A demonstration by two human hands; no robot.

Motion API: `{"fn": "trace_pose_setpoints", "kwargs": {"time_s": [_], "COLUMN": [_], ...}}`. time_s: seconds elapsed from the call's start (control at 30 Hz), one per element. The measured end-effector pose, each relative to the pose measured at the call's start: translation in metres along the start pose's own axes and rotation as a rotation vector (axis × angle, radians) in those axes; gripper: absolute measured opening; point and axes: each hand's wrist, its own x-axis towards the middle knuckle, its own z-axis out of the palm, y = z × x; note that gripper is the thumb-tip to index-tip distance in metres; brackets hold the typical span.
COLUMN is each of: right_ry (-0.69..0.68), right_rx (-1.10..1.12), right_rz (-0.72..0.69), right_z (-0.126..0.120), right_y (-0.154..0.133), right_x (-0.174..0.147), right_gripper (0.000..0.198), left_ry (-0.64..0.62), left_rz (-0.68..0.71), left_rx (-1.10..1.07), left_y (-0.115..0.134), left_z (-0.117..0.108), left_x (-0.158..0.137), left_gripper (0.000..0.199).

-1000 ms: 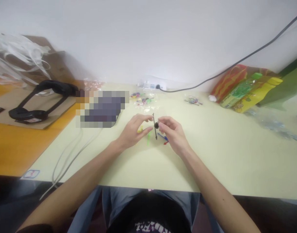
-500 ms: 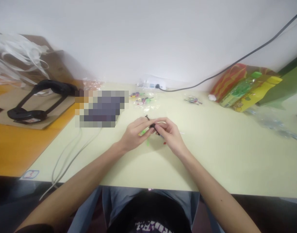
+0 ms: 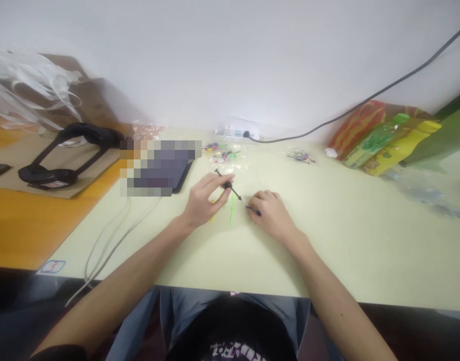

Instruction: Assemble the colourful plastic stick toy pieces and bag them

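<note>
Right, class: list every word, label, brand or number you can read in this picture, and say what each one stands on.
None can be read.
Colourful packets at the right: print too blurred.
Sticker on the table's near left corner: too small.
Label on the black headset: too small.
White print on the person's dark shirt: cut off, unreadable.

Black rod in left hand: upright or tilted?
Tilted. The black rod slants from upper left to lower right, pinched in the left hand above the table.

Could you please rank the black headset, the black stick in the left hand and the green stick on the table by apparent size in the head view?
1. black headset
2. black stick
3. green stick, only slightly shorter, so unsure.
</note>
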Motion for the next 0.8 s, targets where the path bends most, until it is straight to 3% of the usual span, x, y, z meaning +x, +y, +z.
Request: {"fn": "trace_pose_setpoints", "kwargs": {"time_s": [0.2,0.43,0.57,0.7,0.8], "right_ry": [0.003,-0.013,0.042,0.203,0.214], "right_rx": [-0.048,-0.125,-0.053,0.256,0.391], "right_rz": [0.107,0.181,0.188,0.099,-0.077], "right_z": [0.0,-0.007,-0.014,-0.025,-0.028], "right_y": [0.008,0.036,0.041,0.02,-0.003], "right_x": [0.0,-0.007,-0.009,-0.007,-0.006], "right_gripper": [0.013,0.015,0.007,0.017,0.019], "left_ry": [-0.01,-0.088,-0.127,-0.156,-0.182], "left_rz": [-0.019,-0.072,-0.076,-0.082,-0.07], "left_rx": [-0.013,-0.046,-0.049,-0.08,-0.116], "left_y": [-0.001,-0.003,-0.003,-0.001,0.001], "left_z": [-0.001,0.0,0.002,0.004,0.006], "left_x": [0.001,-0.001,-0.002,-0.003,-0.005], "left_gripper": [0.036,0.034,0.034,0.034,0.036]}}
